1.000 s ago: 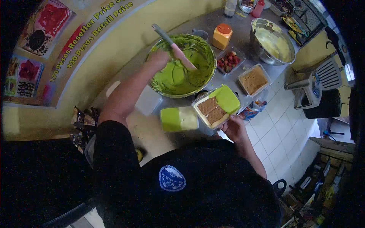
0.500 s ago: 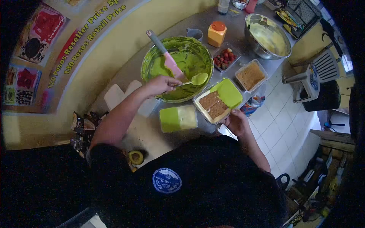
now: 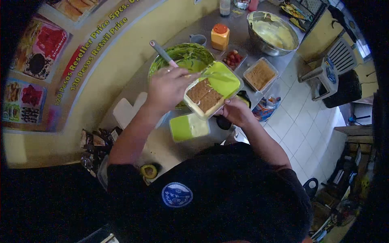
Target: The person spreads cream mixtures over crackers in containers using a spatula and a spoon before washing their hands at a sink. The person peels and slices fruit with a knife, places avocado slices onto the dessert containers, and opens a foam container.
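My left hand [image 3: 170, 87] is closed around the handle of a spoon [image 3: 211, 75], whose bowl is blurred over the green half of a clear plastic tub. That tub [image 3: 197, 110] is gripped at its near right corner by my right hand [image 3: 238, 111], thumb at the rim. Brown graham crackers [image 3: 204, 96] cover one part of it, smooth green cream [image 3: 227, 81] the other. Behind my left hand is a large bowl [image 3: 156, 60] smeared with green cream, with a grey-handled spatula [image 3: 162, 52] leaning in it. A second tub [image 3: 189, 126] of green and pale cream stands below.
Further back are an orange-lidded jar [image 3: 220, 37], a box of strawberries [image 3: 234, 59], a tub topped with brown crumbs [image 3: 260, 75] and a steel bowl [image 3: 273, 34] with pale cream. An avocado half [image 3: 149, 171] lies near my body. Wrappers [image 3: 99, 141] are at left.
My right hand has lifted the tub up and left, closer to the green bowl and partly over it. My left hand has turned, bringing the spoon from above the bowl to the tub's green side.
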The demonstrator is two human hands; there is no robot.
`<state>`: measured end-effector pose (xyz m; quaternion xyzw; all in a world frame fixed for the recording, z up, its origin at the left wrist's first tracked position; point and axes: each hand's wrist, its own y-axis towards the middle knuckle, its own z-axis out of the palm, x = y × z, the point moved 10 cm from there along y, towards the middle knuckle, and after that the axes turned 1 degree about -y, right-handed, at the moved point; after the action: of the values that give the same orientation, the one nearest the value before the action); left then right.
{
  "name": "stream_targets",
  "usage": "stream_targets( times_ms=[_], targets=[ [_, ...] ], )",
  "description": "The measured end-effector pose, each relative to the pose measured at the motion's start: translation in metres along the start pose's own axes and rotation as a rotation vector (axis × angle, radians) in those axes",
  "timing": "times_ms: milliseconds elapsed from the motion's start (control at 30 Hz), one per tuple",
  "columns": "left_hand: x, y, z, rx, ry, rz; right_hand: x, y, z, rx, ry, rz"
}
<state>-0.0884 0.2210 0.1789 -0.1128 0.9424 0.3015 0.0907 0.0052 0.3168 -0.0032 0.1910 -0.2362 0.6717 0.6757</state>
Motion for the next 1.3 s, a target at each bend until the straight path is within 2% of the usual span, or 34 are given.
stream_targets(
  times_ms=[67,100,167,400,467,500,567,600,667,700,767,800,867,1000,1100,1200,1267,1300],
  targets=[
    [-0.016,0.000,0.007,0.074,0.299,0.133,0.002,-0.002,0.001,0.011,-0.025,0.005],
    [-0.013,0.003,0.007,0.071,0.299,0.138,0.002,-0.001,-0.002,0.003,-0.039,0.001],
    [-0.009,0.002,-0.010,-0.102,0.256,0.167,0.000,-0.001,-0.005,-0.011,-0.046,0.000],
    [0.011,-0.007,0.007,0.013,0.218,0.078,-0.006,-0.001,-0.009,-0.065,-0.045,-0.028],
    [0.056,-0.009,0.024,0.051,-0.104,-0.141,-0.004,0.004,-0.007,-0.036,-0.038,-0.010],
    [0.076,-0.009,0.031,0.046,-0.098,-0.151,-0.007,0.002,-0.017,-0.062,-0.031,-0.011],
    [0.141,-0.016,0.055,0.099,-0.228,-0.384,-0.010,-0.002,-0.020,-0.121,-0.025,-0.020],
    [0.156,-0.015,0.062,0.098,-0.230,-0.399,-0.013,-0.003,-0.022,-0.122,-0.026,-0.005],
    [0.197,-0.025,0.096,0.380,0.108,-0.559,-0.019,-0.006,-0.035,-0.175,-0.042,0.033],
    [0.216,-0.030,0.113,0.376,0.106,-0.569,-0.022,-0.007,-0.040,-0.194,-0.034,0.048],
    [0.234,-0.034,0.144,0.380,0.372,-0.347,-0.025,-0.009,-0.047,-0.219,-0.024,0.063],
    [0.223,-0.027,0.131,0.376,0.369,-0.352,-0.024,-0.008,-0.045,-0.246,-0.009,0.064],
    [0.211,-0.036,0.131,0.673,0.473,-0.403,-0.020,-0.012,-0.042,-0.305,-0.033,0.061],
    [0.232,-0.058,0.133,0.573,0.526,-0.353,-0.029,-0.015,-0.051,-0.310,-0.011,0.073],
    [0.231,-0.070,0.136,0.486,0.516,-0.397,-0.028,-0.014,-0.055,-0.334,0.002,0.030],
    [0.229,-0.097,0.174,0.535,0.332,-0.354,-0.028,-0.018,-0.065,-0.352,0.012,0.014],
    [0.228,-0.121,0.207,0.708,0.055,-0.395,-0.027,-0.021,-0.064,-0.358,-0.009,-0.011],
    [0.222,-0.112,0.202,0.708,0.053,-0.394,-0.027,-0.022,-0.064,-0.360,-0.010,-0.011]
  ],
)
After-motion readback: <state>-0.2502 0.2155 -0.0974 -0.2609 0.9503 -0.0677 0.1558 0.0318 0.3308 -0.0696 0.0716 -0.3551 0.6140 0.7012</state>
